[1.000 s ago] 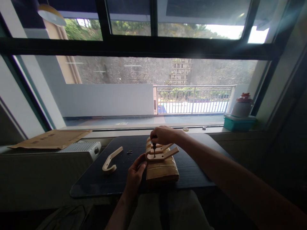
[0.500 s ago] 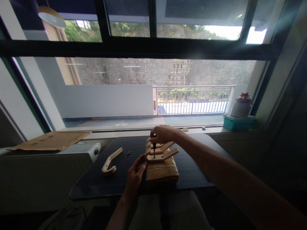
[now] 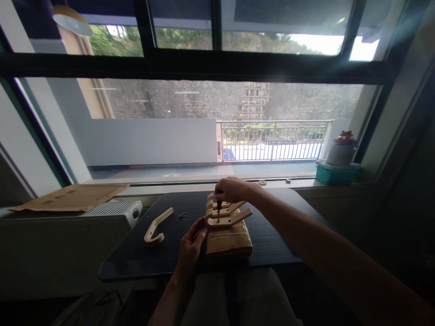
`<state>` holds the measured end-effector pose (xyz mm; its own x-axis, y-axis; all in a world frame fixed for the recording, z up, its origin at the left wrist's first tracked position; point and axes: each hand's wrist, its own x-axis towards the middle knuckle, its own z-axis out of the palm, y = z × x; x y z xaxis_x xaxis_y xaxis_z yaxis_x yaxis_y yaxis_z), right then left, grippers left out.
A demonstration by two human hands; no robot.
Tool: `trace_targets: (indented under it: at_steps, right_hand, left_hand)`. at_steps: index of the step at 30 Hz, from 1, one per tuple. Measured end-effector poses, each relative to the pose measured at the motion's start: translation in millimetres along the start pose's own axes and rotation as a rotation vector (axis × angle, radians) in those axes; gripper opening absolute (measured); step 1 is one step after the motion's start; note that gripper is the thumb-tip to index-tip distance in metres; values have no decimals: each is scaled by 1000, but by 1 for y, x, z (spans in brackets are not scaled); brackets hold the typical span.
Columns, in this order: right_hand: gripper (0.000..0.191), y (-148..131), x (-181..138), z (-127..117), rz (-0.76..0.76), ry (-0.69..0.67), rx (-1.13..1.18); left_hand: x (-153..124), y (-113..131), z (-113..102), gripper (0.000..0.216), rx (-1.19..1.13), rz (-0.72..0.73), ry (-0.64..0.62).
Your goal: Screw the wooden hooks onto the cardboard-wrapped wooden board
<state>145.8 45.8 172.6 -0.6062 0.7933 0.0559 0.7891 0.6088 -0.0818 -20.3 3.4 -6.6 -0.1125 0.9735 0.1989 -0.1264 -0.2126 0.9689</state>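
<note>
My right hand (image 3: pixel 234 189) is closed around the dark handle of a screwdriver (image 3: pixel 219 206). The tool stands upright, its tip at a hole in the nearest wooden hook (image 3: pixel 222 222). That hook lies across a thick wooden board (image 3: pixel 229 241), with more hooks in a row behind it. My left hand (image 3: pixel 190 242) grips at the hook's curved end by the board's left edge, thumb and fingers drawn together; its exact contact is partly hidden. Farther left, a loose wooden hook (image 3: pixel 157 228) lies on the dark table (image 3: pixel 136 262). Several small screws (image 3: pixel 182 215) sit between it and the board.
A white radiator (image 3: pixel 115 210) with brown cardboard (image 3: pixel 68 197) on it stands left of the table. On the windowsill at right, a bottle (image 3: pixel 340 151) rests on a teal box (image 3: pixel 337 174). A roll of tape (image 3: pixel 263 182) lies on the sill behind the table.
My right hand's fingers have turned slightly and shifted a little to the right on the screwdriver. The left hand, board and hooks stay nearly the same; the view has tilted slightly.
</note>
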Motion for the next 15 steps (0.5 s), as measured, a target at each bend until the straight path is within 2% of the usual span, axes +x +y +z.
trace_targets:
  at_steps: [9, 15]
  right_hand:
    - [32, -2, -1, 2, 67, 50, -39]
    - [27, -6, -5, -5, 12, 18, -21]
  left_hand:
    - [0, 0, 0, 45, -5, 0, 6]
    - [2, -4, -2, 46, -4, -7, -7]
